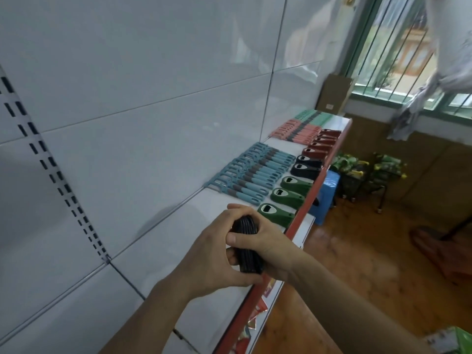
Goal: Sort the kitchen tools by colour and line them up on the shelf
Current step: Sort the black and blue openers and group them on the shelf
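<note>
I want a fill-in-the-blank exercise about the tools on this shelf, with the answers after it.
1. The left hand and the right hand hold a stack that is ____.
2. The openers nearest the hands are ____.
3. These openers number ____.
4. The peelers behind them are ____.

Missing words: black; green; three; blue

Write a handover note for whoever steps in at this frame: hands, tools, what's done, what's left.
Hands: left hand and right hand together grip a stack of black tools at the front edge of the shelf.
Done: blue peelers, pink peelers and mint peelers lined up at the back; green openers, dark openers, red openers in a front row.
Left: set out the stack, probably on the bare shelf beside the green openers.
</note>
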